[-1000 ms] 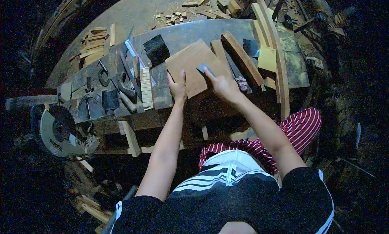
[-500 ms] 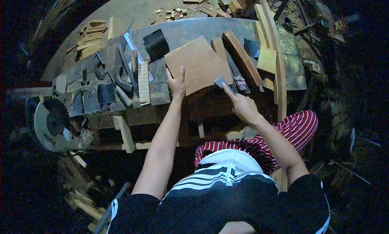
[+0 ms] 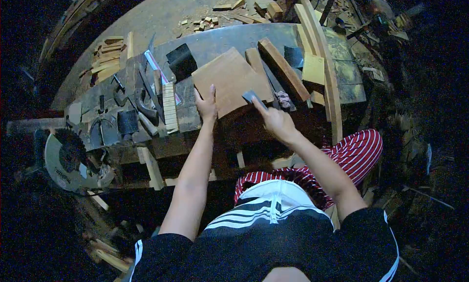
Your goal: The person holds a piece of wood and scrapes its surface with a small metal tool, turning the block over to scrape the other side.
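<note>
A flat square brown board (image 3: 232,79) lies on the workbench (image 3: 188,121), its near edge beside the bench's front. My left hand (image 3: 207,106) grips the board's left edge, with the thumb on top and the fingers around the side. A small dark flat piece (image 3: 254,97), perhaps sandpaper or a scraper, is held by my right hand (image 3: 277,123) and rests on the board's lower right part. My right index finger lies stretched along that piece.
Left of the board are a striped wooden piece (image 3: 169,107), a saw (image 3: 156,63), clamps and a circular saw (image 3: 63,160). To its right lie a thick wooden bar (image 3: 283,69), a yellow block (image 3: 313,69) and long strips (image 3: 328,67).
The dark piece and my right hand have moved left across the board. The whole bench scene has shifted slightly left in view. My left hand still grips the board's left edge.
</note>
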The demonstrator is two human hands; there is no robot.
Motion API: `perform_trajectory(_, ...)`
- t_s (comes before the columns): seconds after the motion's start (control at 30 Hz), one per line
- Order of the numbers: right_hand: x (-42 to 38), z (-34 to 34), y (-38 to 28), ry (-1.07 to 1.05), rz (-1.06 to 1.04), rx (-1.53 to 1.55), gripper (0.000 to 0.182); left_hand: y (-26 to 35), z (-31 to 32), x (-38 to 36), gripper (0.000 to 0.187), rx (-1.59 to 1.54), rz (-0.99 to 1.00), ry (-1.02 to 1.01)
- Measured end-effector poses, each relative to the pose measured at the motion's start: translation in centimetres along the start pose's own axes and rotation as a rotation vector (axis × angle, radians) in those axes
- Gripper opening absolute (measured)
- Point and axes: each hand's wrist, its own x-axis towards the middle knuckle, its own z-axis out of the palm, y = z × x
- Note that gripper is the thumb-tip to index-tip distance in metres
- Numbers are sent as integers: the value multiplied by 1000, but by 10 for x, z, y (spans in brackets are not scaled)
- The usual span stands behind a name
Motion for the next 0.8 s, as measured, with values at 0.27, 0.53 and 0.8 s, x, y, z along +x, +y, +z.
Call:
perform_trajectory(0.27, 35, 9, -5, -12, 1, -2, 71, 2, 1, -2, 57, 55, 26, 8)
perform_trajectory(0.53, 5, -3, 12, -15, 21, 19, 71, -1, 2, -2, 50, 29, 4, 47)
perform_trajectory(0.8, 31, -16, 24, -71, 110, 3, 69, -4, 0, 3, 52, 42, 37, -29)
